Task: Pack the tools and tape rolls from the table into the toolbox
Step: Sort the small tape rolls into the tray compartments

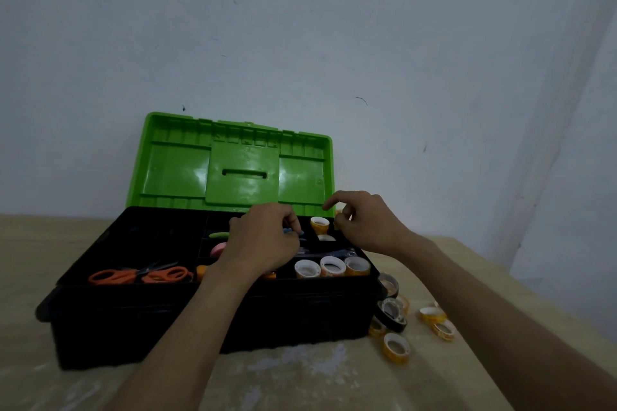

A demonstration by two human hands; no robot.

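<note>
Pale wall [334, 27], tan table [300, 377], open toolbox [200, 320], loose tape rolls [396, 347]

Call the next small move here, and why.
Probably: the left hand lowers and lets go of the small blue item it pinches, since it hangs right over the toolbox tray. After that, the tape rolls lying on the table right of the box need fetching.

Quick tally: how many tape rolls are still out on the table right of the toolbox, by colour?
Black tape rolls: 2
Yellow tape rolls: 5, two of them partly hidden by the black ones
Total: 7 left on the table
</note>
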